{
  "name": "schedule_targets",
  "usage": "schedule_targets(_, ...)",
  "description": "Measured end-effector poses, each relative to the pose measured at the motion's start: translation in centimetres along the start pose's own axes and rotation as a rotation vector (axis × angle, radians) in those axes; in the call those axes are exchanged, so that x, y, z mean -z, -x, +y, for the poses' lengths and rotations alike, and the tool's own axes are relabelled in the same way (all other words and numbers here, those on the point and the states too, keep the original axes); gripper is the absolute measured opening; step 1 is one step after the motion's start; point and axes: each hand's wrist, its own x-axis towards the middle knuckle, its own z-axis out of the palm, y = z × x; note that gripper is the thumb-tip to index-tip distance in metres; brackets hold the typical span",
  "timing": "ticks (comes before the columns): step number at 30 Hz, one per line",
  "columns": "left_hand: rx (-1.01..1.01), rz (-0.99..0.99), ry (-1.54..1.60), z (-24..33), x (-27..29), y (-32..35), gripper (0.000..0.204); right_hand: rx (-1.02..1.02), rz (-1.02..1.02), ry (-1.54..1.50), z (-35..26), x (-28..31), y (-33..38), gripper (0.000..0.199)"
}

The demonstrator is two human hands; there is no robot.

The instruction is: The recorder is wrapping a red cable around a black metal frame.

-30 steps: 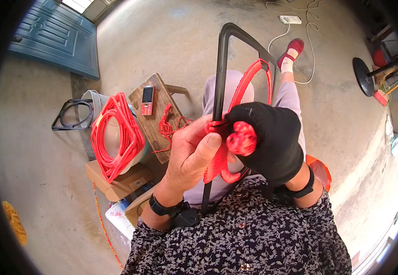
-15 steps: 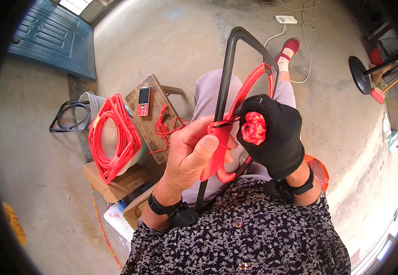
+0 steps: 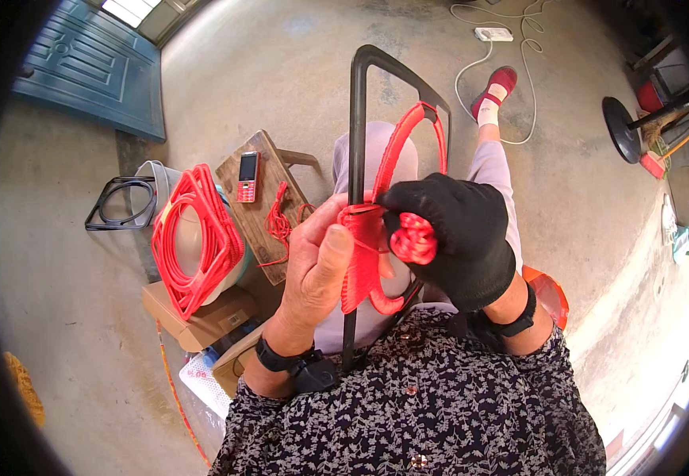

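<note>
Upright over my lap stands a black rectangular frame [image 3: 358, 127] with a ring inside it, partly wrapped in red cord [image 3: 398, 147]. My bare left hand [image 3: 318, 258] is closed on the frame's left side, its thumb against the tightly wound red wrapping [image 3: 364, 262]. Close beside it, my right hand [image 3: 459, 238] in a black glove is closed around a bundle of red cord [image 3: 414, 238], whose end sticks out of the fist. The gloved fingers meet the wrapping near the left fingertips. My left fingers behind the frame are mostly hidden.
At the left, red-wrapped frames [image 3: 193, 238] rest on a bucket above a cardboard box [image 3: 193, 313]. A small wooden stool [image 3: 269, 218] bears a red phone [image 3: 248, 176] and loose red cord [image 3: 279, 222]. Farther off lie a black frame [image 3: 118, 202] and a white power strip [image 3: 493, 34].
Both hands and the frame have shifted left. The frame stands more upright, and the gloved hand with its cord bundle has come slightly lower and closer to my left hand.
</note>
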Motion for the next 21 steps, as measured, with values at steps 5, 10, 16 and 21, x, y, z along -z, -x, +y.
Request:
schedule_targets(5,0.105,0.001,0.048,-0.1,0.2,0.3,0.056,0.019,0.147,-0.010,-0.6,-0.1,-0.9,0.043)
schedule_targets(10,0.217,0.050,0.405,-1.4,0.4,0.4,0.050,-0.083,0.170,-0.233,-1.3,-1.1,-1.5,0.037)
schedule_targets(16,0.346,-0.101,0.617,-1.7,0.5,-0.6,0.046,-0.154,0.158,-0.363,-1.9,-0.8,-1.1,0.033)
schedule_targets(21,0.422,-0.247,0.842,-2.4,0.3,-1.4,0.044,-0.110,0.299,-0.144,-2.5,0.0,-0.3,0.033)
